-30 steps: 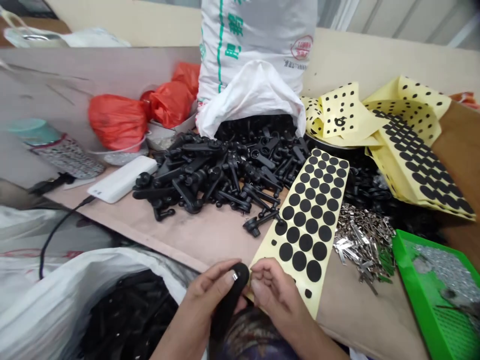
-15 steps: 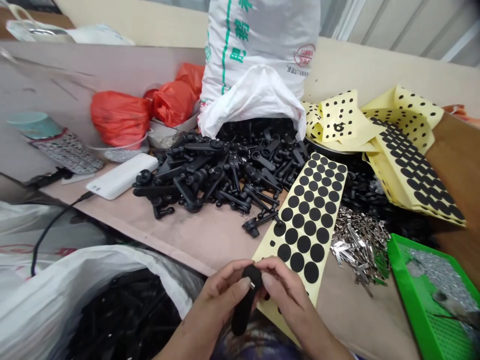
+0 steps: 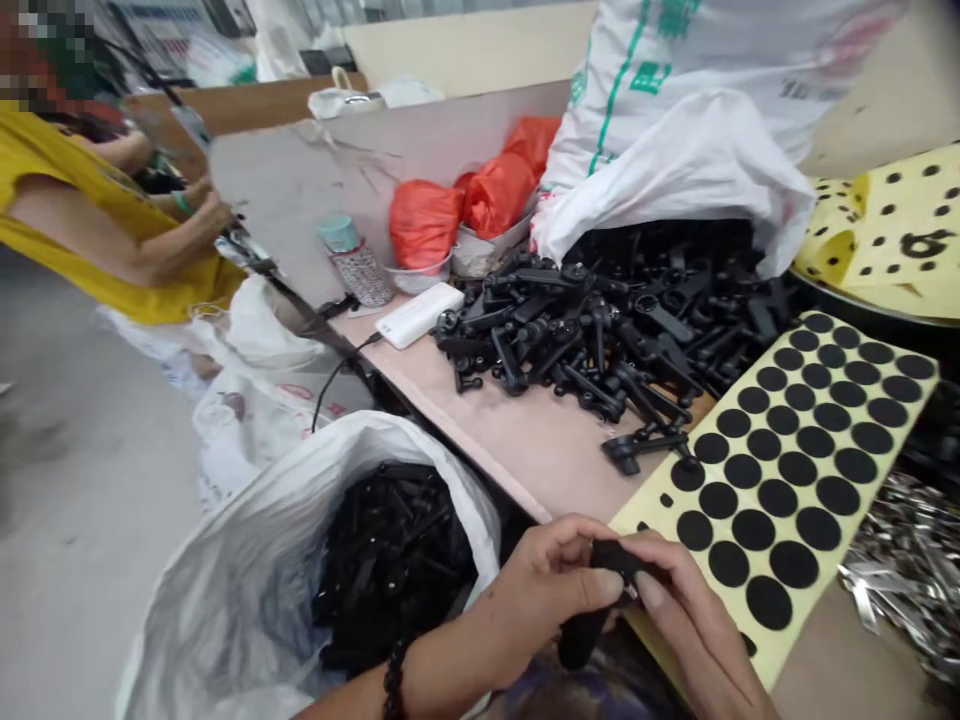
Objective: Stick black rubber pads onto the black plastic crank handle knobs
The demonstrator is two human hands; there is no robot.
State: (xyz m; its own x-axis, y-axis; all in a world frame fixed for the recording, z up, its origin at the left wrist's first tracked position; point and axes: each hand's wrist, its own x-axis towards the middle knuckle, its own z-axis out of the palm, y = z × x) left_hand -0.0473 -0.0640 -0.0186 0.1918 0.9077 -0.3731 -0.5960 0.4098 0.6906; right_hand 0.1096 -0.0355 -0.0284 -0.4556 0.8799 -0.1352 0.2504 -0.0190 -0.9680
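My left hand [image 3: 544,590] and my right hand [image 3: 686,610] meet at the bottom of the view, both closed on one black plastic handle part [image 3: 592,610] held between them, its lower end pointing down. Just to the right lies a yellow sheet of round black pads [image 3: 795,470], its near corner under my right fingers. A heap of similar black handle parts [image 3: 600,330] covers the tabletop beyond, spilling from a white woven sack [image 3: 675,170].
A white bag of black parts [image 3: 390,560] stands open at the lower left, below the table edge [image 3: 450,430]. Red bags [image 3: 457,205], a white power bank [image 3: 420,313] and silver clips [image 3: 911,580] lie around. A person in yellow [image 3: 97,220] works at far left.
The view has swung left, bringing the floor bag and the person in yellow into sight. My hands stay together on the black part, my right fingers now covering its top end.
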